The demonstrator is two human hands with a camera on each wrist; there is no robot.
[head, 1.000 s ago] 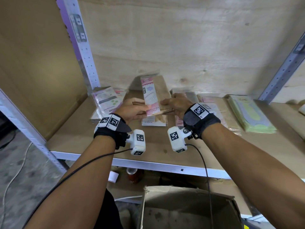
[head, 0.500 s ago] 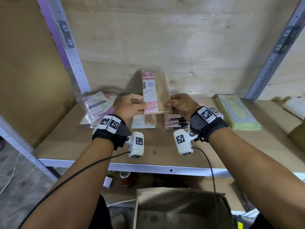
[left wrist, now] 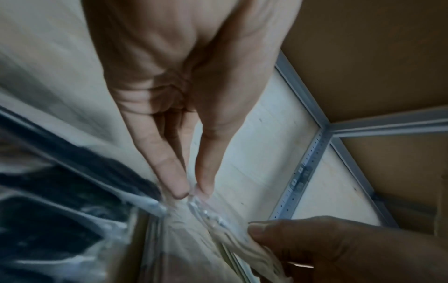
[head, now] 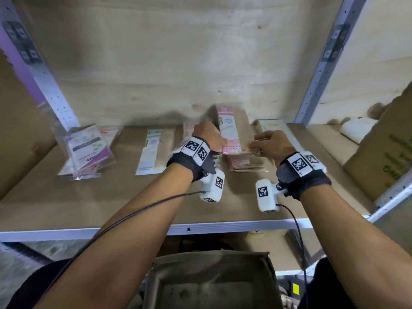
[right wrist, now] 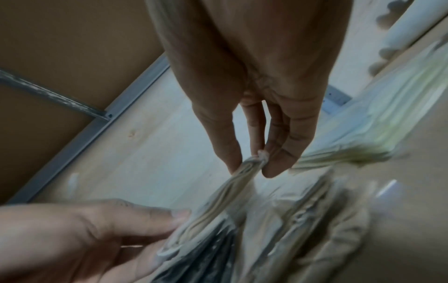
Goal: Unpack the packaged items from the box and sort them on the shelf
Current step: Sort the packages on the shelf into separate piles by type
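Both hands hold one bundle of pink-labelled packets [head: 231, 132] above the shelf board [head: 111, 197]. My left hand [head: 209, 139] pinches its near left corner; in the left wrist view its thumb and forefinger [left wrist: 194, 188] meet on the clear wrap [left wrist: 208, 214]. My right hand [head: 265, 146] pinches the near right corner, seen in the right wrist view [right wrist: 252, 164] on the bundle's edge [right wrist: 218, 210]. Just under the bundle lies a stack of similar pink packets [head: 245, 165]. The open cardboard box [head: 211, 279] sits below the shelf.
On the shelf lie purple-labelled packets [head: 87, 148] at the left, a green-labelled packet [head: 153, 150] beside them, and pale green packets [head: 281, 130] right of my hands. Grey uprights [head: 323, 68] frame the bay. A carton [head: 388, 157] stands at the far right.
Both hands have carried the pink bundle to the right, from over the green-labelled packet to over the pink stack. My head has turned with them. Both pinches are unchanged.
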